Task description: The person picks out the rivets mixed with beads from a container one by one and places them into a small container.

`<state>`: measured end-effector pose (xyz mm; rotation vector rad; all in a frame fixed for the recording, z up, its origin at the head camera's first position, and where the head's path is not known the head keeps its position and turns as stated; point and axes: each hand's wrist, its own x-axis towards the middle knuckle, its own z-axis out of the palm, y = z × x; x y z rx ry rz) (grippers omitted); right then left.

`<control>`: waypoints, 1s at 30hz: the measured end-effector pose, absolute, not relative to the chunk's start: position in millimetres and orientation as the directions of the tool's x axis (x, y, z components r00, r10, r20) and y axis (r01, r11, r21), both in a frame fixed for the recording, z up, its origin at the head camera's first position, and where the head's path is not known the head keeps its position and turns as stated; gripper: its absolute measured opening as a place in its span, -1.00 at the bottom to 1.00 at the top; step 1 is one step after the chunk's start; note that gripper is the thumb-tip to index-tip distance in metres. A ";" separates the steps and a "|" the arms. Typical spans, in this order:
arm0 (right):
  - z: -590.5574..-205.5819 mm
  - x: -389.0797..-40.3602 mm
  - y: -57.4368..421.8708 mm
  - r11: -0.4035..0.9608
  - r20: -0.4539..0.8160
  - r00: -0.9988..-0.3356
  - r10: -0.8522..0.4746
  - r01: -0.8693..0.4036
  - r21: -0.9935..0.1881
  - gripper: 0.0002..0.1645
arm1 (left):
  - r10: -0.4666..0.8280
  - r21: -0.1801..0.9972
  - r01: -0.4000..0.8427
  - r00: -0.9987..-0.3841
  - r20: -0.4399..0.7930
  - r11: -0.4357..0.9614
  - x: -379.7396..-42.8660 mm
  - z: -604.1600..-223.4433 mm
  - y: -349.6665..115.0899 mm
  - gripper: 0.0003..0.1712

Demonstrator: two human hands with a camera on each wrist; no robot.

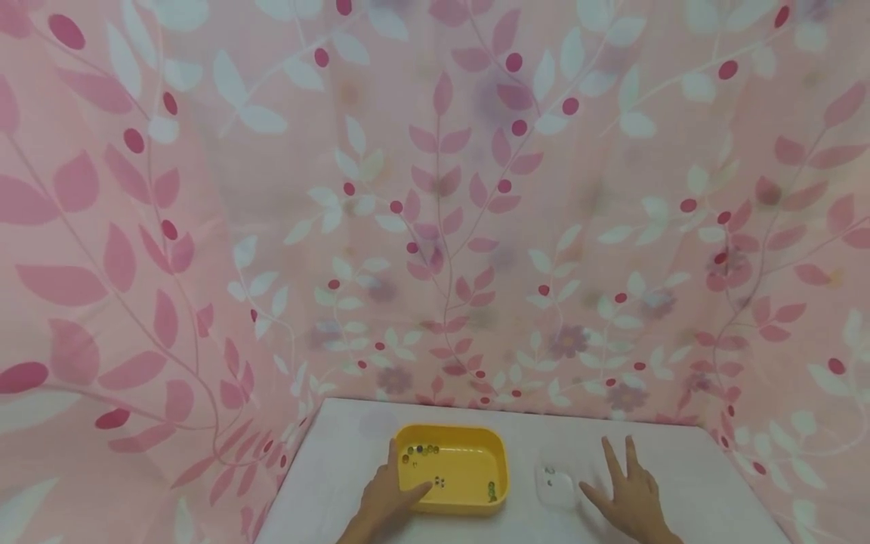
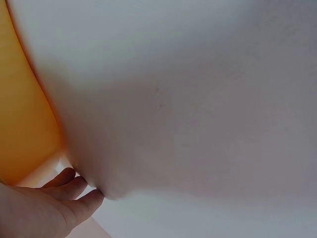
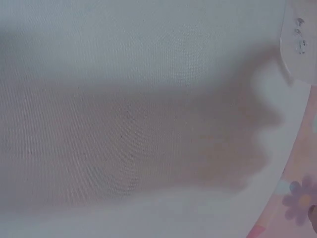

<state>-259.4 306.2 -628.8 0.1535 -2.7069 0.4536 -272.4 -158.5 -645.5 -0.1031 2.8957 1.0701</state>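
Note:
A yellow tray (image 1: 469, 508) stands on the table, holding several small glass marbles (image 1: 420, 449) grouped at the far left, near the front and in the right corner. My left hand (image 1: 386, 493) is at its front left corner, thumb over the front side and forefinger along the left side. In the left wrist view, fingertips (image 2: 94, 197) rest by the table surface beside the tray wall. To the right sits a small clear dish (image 1: 559, 495) with a few marbles (image 3: 300, 34). Beside that dish my right hand (image 1: 633, 499) hovers with fingers spread, holding nothing.
The white table (image 1: 707, 483) ends at a back edge just behind the tray. Pink leaf-patterned cloth (image 1: 435, 227) hangs behind it and on the sides. A shadow of the right hand falls on the tabletop in the right wrist view.

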 end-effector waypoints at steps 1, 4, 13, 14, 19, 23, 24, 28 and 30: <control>-629.5 -259.0 305.1 0.943 0.399 -0.916 -0.047 -0.172 -0.284 0.23 | -0.045 0.648 -0.082 -0.996 -0.073 0.757 -271.7 -646.4 -158.2 0.45; -629.1 -259.6 301.4 0.947 0.420 -0.906 -0.061 -0.185 -0.261 0.20 | -0.041 0.646 -0.072 -0.997 -0.063 0.760 -270.0 -645.9 -157.2 0.44; -619.9 -267.5 285.7 0.951 0.436 -0.896 -0.088 -0.206 -0.230 0.15 | -0.053 0.630 -0.065 -0.998 -0.039 0.774 -270.1 -643.6 -157.5 0.41; -618.6 -268.4 283.4 0.952 0.445 -0.891 -0.091 -0.209 -0.225 0.16 | -0.054 0.628 -0.066 -0.998 -0.039 0.775 -270.2 -644.3 -157.8 0.40; -610.3 -271.9 271.2 0.943 0.492 -0.863 -0.115 -0.250 -0.218 0.15 | -0.056 0.624 -0.066 -0.998 -0.036 0.778 -271.1 -646.8 -157.9 0.42; -605.1 -272.7 259.3 0.934 0.483 -0.866 -0.129 -0.270 -0.234 0.12 | -0.058 0.622 -0.070 -0.998 -0.040 0.780 -272.5 -647.3 -158.3 0.43; -604.4 -273.0 255.9 0.932 0.480 -0.867 -0.133 -0.274 -0.237 0.12 | -0.058 0.620 -0.070 -0.998 -0.040 0.782 -272.8 -647.6 -158.5 0.43; -601.1 -275.2 241.3 0.917 0.485 -0.862 -0.145 -0.301 -0.262 0.11 | -0.059 0.621 -0.076 -0.997 -0.047 0.780 -272.5 -648.4 -158.0 0.43; -599.4 -276.5 234.4 0.912 0.485 -0.862 -0.148 -0.308 -0.270 0.11 | -0.057 0.628 -0.077 -0.997 -0.052 0.774 -272.1 -648.7 -157.3 0.43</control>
